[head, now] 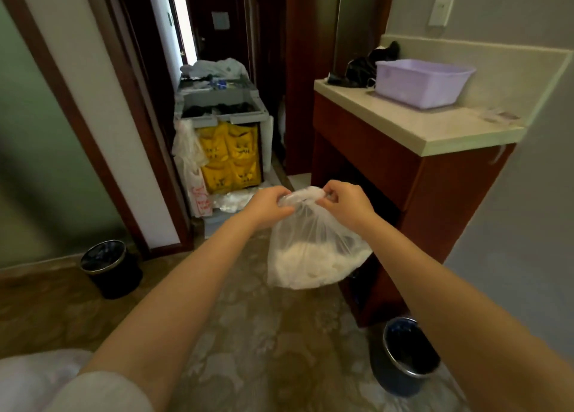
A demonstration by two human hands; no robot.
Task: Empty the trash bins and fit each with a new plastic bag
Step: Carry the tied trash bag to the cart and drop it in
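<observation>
A translucent white trash bag (313, 253) with white waste in its bottom hangs in front of me above the carpet. My left hand (267, 206) and my right hand (348, 205) both pinch its gathered neck at the top, close together. One black trash bin (111, 268) with a dark liner stands on the floor at the left by the wall. A second black bin (403, 358) with a metal rim and a dark liner stands at the lower right, beside the cabinet.
A housekeeping cart (222, 125) with yellow pouches and hanging plastic bags fills the doorway ahead. A wooden cabinet (388, 169) with a stone top stands at the right, carrying a purple basin (422, 82) and dark cloth. Patterned carpet covers the floor.
</observation>
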